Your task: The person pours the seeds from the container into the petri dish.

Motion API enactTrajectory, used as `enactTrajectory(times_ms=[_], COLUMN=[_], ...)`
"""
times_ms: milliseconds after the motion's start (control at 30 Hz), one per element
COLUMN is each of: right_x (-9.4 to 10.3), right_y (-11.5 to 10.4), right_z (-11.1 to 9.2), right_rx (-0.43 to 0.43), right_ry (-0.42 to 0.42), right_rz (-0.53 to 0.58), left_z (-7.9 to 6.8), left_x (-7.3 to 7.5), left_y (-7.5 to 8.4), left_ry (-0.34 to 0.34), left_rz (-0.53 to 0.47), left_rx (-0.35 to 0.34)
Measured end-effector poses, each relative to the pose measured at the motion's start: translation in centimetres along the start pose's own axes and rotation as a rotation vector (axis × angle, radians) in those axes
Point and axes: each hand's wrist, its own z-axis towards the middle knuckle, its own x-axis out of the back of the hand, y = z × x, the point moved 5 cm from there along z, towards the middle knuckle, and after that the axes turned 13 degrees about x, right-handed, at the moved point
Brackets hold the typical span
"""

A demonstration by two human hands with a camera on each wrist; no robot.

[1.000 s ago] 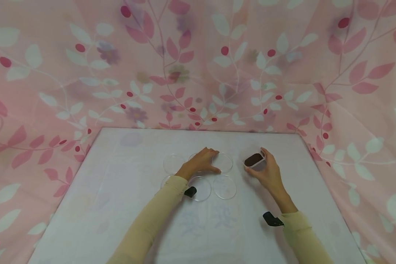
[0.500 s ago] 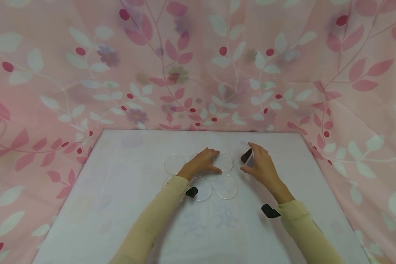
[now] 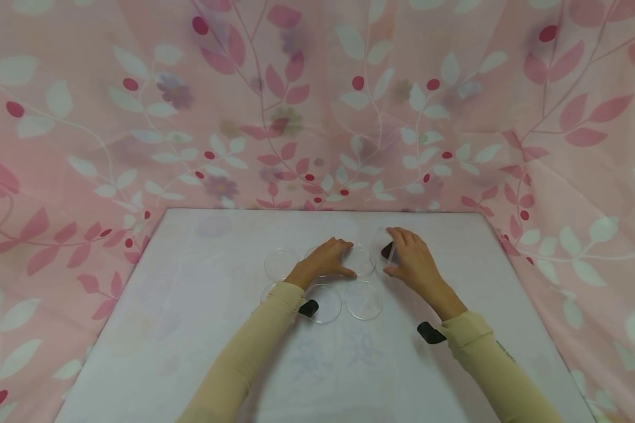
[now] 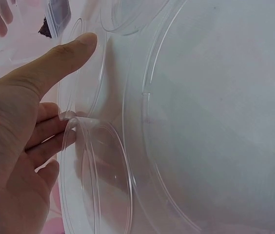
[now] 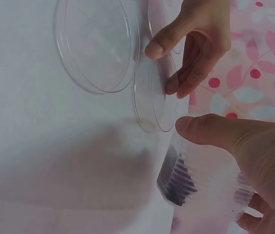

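Note:
Several clear round petri dishes lie in two rows on the white table. My left hand holds the back right petri dish by its rim, the thumb on the near side and the fingers on the far side. Just right of it, my right hand grips a clear plastic box with ribbed walls, thumb on one side and fingers on the other. The box is tilted left, toward the held dish. Inside is dark brown, soil-like material, crumbly at its edge in the left wrist view. My right fingers partly hide the box.
At the front right of the group lies another petri dish, with a front middle dish beside it. A back left dish stands past my left wrist. Pink floral cloth hangs behind the white table.
My right hand has moved left with the box, closer to the held petri dish, and tipped it over to the left. The left hand stays on its dish.

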Motion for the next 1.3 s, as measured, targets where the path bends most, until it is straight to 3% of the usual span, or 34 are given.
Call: enactTrajectory(times_ms=[533, 1300], right_x=[-0.3, -0.9], right_y=[-1.0, -2.4], right_z=[0.9, 1.3], right_rx=[0.067, 0.148], right_ry=[-0.037, -0.026], right_rz=[-0.111, -0.249], left_z=[-0.1, -0.2], left_x=[-0.1, 0.2], left_y=[0.0, 0.2], left_ry=[-0.006, -0.014], left_rz=[-0.013, -0.033], left_rx=[0.026, 0.035])
